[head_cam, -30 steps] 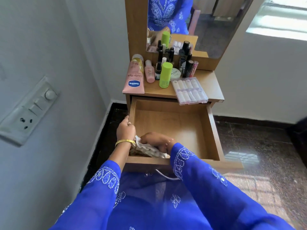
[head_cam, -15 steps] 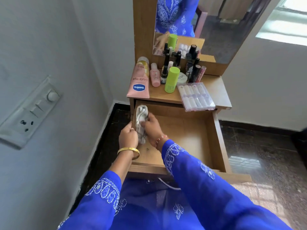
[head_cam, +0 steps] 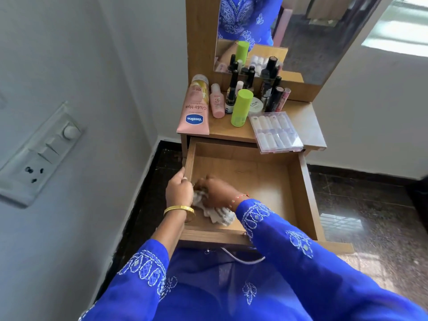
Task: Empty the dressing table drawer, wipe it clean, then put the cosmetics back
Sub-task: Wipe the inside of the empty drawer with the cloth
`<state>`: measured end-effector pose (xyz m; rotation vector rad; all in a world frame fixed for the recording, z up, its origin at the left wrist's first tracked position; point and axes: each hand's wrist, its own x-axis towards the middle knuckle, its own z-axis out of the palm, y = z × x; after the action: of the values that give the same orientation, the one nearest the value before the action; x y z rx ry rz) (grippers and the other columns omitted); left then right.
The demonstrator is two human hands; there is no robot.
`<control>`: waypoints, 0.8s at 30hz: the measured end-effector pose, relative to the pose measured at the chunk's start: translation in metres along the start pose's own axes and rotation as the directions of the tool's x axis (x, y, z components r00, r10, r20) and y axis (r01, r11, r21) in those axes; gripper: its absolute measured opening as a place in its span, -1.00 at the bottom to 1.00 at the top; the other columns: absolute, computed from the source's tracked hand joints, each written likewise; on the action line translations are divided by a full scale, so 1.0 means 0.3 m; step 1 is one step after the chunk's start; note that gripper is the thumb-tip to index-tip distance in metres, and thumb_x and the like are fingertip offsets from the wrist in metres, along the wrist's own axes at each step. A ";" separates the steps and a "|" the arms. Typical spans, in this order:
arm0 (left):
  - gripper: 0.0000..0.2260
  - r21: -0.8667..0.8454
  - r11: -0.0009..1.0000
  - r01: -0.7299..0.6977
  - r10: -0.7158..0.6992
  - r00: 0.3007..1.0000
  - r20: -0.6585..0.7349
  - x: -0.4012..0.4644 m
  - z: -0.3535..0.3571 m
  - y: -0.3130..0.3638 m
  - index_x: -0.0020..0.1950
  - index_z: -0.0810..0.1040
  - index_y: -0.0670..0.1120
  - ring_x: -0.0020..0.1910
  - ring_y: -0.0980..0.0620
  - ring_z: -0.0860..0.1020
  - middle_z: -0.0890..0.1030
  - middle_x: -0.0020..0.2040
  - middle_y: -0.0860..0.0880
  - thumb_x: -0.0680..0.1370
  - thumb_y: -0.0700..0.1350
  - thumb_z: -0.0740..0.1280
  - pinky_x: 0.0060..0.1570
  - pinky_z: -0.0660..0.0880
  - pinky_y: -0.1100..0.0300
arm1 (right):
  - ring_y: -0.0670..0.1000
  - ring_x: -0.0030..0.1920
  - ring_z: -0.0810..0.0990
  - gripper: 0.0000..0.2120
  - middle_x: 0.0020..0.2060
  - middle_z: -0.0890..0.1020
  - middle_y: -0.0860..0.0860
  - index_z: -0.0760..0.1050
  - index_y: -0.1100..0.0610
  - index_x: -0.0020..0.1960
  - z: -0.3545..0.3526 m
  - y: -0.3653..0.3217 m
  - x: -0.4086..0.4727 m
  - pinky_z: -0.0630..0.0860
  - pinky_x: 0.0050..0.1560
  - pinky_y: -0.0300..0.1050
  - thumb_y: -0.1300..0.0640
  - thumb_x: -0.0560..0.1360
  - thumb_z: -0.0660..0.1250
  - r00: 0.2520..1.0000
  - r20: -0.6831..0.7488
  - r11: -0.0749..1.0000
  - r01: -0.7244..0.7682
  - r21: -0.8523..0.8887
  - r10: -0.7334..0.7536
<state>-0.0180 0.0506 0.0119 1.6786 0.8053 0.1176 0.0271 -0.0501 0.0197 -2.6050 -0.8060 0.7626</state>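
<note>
Inside wooden drawer (head_cam: 298, 181), right hand (head_cam: 216, 191) gripping crumpled cloth (head_cam: 218, 215)

A small room corner with grey walls and a dark floor

A white switch board (head_cam: 34, 163) sits on the left wall (head_cam: 76, 66). The floor (head_cam: 361, 200) is dark, shiny stone with speckles. A mirror (head_cam: 308, 35) in a wooden frame stands against the back wall. Bright daylight comes from a window (head_cam: 400, 31) at the top right
</note>
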 end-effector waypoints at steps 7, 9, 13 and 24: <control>-0.61 0.021 1.000 -0.004 0.004 1.000 -0.002 -0.003 0.002 0.004 0.38 0.38 -0.07 0.31 -0.05 0.43 0.42 0.39 -0.06 0.56 -0.25 0.08 0.11 0.29 0.28 | 0.15 0.18 0.39 -0.65 0.18 0.39 0.16 0.48 0.13 0.26 0.032 -0.008 -0.076 0.45 0.20 -0.02 0.19 0.48 0.30 0.989 0.084 0.961 0.137 -0.241 -0.120; -0.60 0.035 0.999 -0.009 0.009 1.000 -0.005 -0.003 0.001 0.006 0.38 0.38 -0.08 0.28 -0.03 0.44 0.42 0.38 -0.06 0.56 -0.25 0.08 0.10 0.29 0.32 | 0.16 0.22 0.34 -0.60 0.22 0.34 0.13 0.45 0.08 0.29 0.036 0.005 -0.055 0.42 0.22 0.08 0.16 0.47 0.34 0.994 0.010 0.944 0.103 -0.312 -0.105; -0.61 0.045 0.999 -0.015 0.015 1.000 0.009 -0.008 0.000 0.007 0.39 0.36 -0.10 0.31 -0.03 0.42 0.41 0.39 -0.07 0.57 -0.26 0.08 0.13 0.27 0.32 | 0.22 0.41 0.19 -0.42 0.41 0.18 0.21 0.09 0.07 0.49 0.045 0.040 0.016 0.29 0.30 0.19 0.06 0.53 0.21 0.994 -0.087 0.885 0.011 -0.466 -0.058; -0.61 0.057 0.998 -0.009 0.008 1.000 0.017 -0.019 -0.002 0.016 0.41 0.33 -0.07 0.33 -0.05 0.40 0.39 0.41 -0.05 0.58 -0.26 0.07 0.11 0.25 0.30 | 0.25 0.50 0.00 -0.50 0.52 0.04 0.14 -0.05 0.05 0.52 0.035 0.138 0.073 0.06 0.41 0.25 0.03 0.62 -0.03 0.962 -0.206 0.894 -0.248 -0.373 0.181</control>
<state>-0.0205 0.0476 0.0183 1.7348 0.7956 0.0871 0.0543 -0.0686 -0.0155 -3.1136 -0.6867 0.4592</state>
